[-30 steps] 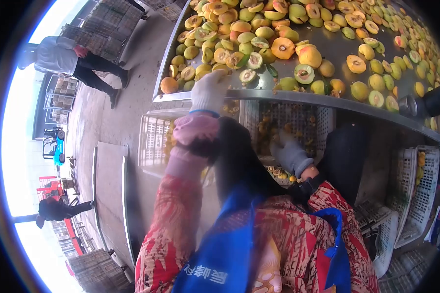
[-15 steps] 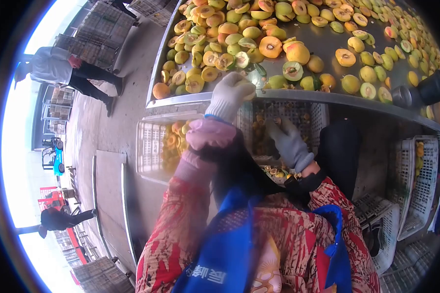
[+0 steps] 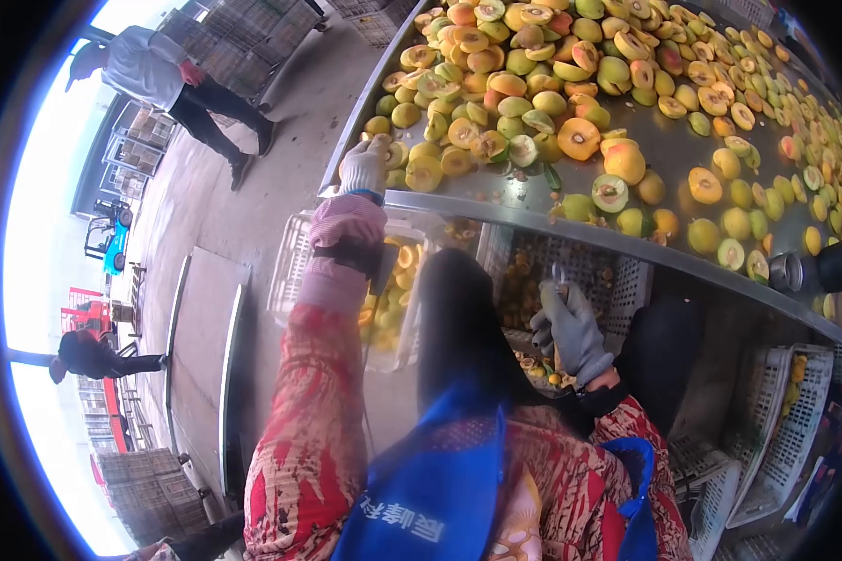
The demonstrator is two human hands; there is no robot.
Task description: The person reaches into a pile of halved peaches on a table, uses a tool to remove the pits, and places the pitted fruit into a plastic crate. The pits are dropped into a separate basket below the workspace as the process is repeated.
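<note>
My left hand (image 3: pixel 363 168), in a white knit glove, is at the near left corner of the metal table (image 3: pixel 524 194), against the pile of whole and halved yellow-green peaches (image 3: pixel 424 173). Its fingers look curled, and what they hold is hidden. My right hand (image 3: pixel 575 335), in a grey-coated glove, is lower, in front of the table edge. It is closed round a small hand tool with a metal loop tip (image 3: pixel 558 273), which points up. Below the left forearm stands a white crate (image 3: pixel 295 266) with cut peaches in it.
Another crate (image 3: pixel 634 290) with fruit pieces sits under the table edge, beyond my right hand. Crates (image 3: pixel 786 439) stand on the right. A dark cylinder with a metal end (image 3: pixel 788 272) lies at the table's right. Two people, a blue forklift (image 3: pixel 114 248) and stacked crates are at left.
My left hand has moved left along the table edge to the corner of the pile. My right hand has turned, and the loop-tipped tool now shows. The view has shifted.
</note>
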